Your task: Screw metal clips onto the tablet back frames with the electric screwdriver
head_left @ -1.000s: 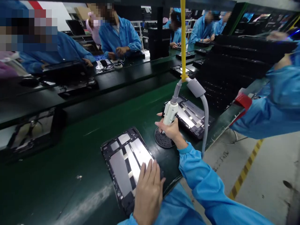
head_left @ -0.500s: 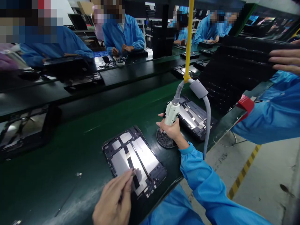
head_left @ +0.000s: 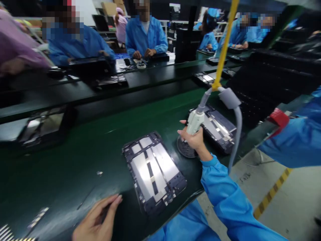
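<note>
A white electric screwdriver (head_left: pixel 195 123) hangs from a yellow strap (head_left: pixel 224 50) by its grey cable, with my right hand (head_left: pixel 195 140) wrapped round it. Its lower end is over a round black screw dish (head_left: pixel 184 151). Left of the dish, an opened tablet (head_left: pixel 155 170) lies on the dark green bench, showing silver battery plates and dark strips. My left hand (head_left: pixel 96 219) is apart from the tablet at its lower left. Thumb and fingertips are pinched together; whether they hold anything small cannot be made out.
Another opened tablet (head_left: pixel 218 131) lies beyond the dish, beside black stacked trays (head_left: pixel 276 80). More opened devices (head_left: pixel 46 125) lie at left. Small parts (head_left: pixel 38 216) lie near the lower left. Co-workers in blue sit across the bench; a blue sleeve (head_left: pixel 288 140) is at right.
My left hand has moved off the tablet to the left. My right hand still grips the screwdriver over the dish. The whole view has shifted, and the co-worker's hand at right has left view.
</note>
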`<state>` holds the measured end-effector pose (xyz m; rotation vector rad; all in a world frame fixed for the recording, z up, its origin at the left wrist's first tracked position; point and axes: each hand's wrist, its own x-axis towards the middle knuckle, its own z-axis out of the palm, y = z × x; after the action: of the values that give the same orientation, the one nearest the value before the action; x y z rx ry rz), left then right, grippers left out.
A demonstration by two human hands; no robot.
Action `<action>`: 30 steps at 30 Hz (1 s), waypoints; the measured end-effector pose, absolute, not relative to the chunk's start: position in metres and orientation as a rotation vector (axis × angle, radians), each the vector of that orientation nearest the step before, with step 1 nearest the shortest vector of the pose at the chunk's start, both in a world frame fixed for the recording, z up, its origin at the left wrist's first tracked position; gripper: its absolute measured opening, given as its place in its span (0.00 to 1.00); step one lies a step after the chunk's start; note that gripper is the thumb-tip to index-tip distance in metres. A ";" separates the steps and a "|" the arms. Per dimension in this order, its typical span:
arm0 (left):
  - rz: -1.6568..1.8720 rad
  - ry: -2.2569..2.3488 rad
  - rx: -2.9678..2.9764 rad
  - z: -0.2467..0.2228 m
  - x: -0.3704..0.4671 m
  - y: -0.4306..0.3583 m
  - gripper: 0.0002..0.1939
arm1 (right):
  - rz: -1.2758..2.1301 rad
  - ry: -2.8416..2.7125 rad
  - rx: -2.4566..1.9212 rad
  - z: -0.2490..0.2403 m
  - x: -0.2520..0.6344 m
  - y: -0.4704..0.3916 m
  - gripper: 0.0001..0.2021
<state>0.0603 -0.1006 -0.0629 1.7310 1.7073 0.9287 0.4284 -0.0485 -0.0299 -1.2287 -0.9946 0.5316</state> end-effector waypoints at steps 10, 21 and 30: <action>0.840 1.369 1.178 -0.044 0.111 -0.055 0.19 | 0.656 -1.051 -0.926 0.024 0.366 -0.063 0.18; 0.953 1.470 1.384 -0.056 0.126 -0.038 0.11 | 0.935 -1.186 -0.844 0.025 0.279 -0.051 0.20; 0.788 1.305 1.139 -0.051 0.122 -0.025 0.17 | 1.080 -1.213 -0.999 0.002 0.240 -0.022 0.13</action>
<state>0.1220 -0.0255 -0.0506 1.1394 1.3053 0.7880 0.2403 -0.0219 0.0017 -0.9995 -1.2131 1.0804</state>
